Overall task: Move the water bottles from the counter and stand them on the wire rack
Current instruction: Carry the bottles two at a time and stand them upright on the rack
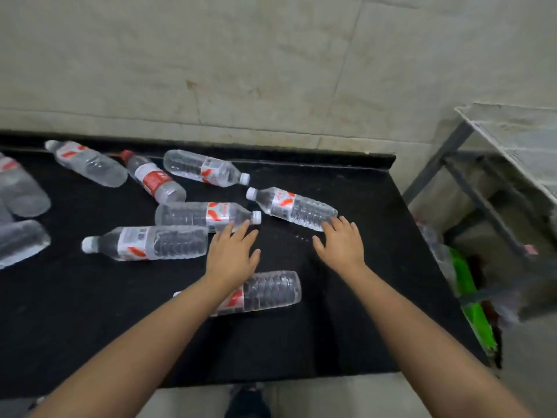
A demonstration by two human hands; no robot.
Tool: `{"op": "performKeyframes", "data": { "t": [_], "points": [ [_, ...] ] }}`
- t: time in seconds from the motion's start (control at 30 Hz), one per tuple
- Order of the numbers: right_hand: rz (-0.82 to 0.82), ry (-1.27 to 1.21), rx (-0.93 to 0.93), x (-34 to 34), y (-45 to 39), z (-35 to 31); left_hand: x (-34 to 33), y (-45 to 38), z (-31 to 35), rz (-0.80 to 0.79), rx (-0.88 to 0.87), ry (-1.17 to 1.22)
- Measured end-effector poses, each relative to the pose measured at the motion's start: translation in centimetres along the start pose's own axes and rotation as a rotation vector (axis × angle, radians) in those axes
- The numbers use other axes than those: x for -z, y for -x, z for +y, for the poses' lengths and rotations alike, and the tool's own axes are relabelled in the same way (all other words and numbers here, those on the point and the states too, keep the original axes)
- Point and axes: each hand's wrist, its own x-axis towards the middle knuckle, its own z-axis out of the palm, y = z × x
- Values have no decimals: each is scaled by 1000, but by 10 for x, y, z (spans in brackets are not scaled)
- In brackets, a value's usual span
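Several clear water bottles with red-and-white labels lie on their sides on the black counter (346, 312). My left hand (233, 256) is open, its fingertips touching the neck end of one bottle (193, 214). My right hand (342, 247) is open too, fingertips at the base of another bottle (297, 208). A third bottle (268, 291) lies partly under my left forearm. One bottle (153, 179) has a red cap. The white wire rack (518, 140) stands at the upper right, beyond the counter's end, and no bottle shows on it.
A tiled wall rises behind the counter. More bottles (21, 188) lie at the left edge of view. The rack's grey metal frame (470, 188) stands right of the counter, with a green object (473, 309) and clutter in the gap below it.
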Motion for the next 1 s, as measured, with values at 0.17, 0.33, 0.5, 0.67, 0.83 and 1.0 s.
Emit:
{"op": "performKeyframes", "data": {
  "t": [0.17, 0.33, 0.5, 0.67, 0.83, 1.0],
  "points": [
    [-49, -25, 196, -16, -67, -17, -14, 4, -16, 18, 158, 47],
    [-253, -25, 267, -27, -121, -31, -38, 40, -7, 178, 379, 113],
    [-210, 141, 355, -40, -129, -28, -73, 60, 37, 257, 574, 91],
    [-250, 118, 451, -34, -110, -5, -74, 41, 66, 319, 810, 410],
    [-392, 60, 509, -20, -78, 42, -66, 18, 67, 291, 894, 374],
    [-586, -135, 465, -12, -70, 81, -49, -11, 68, 150, 777, 250]
  ]
}}
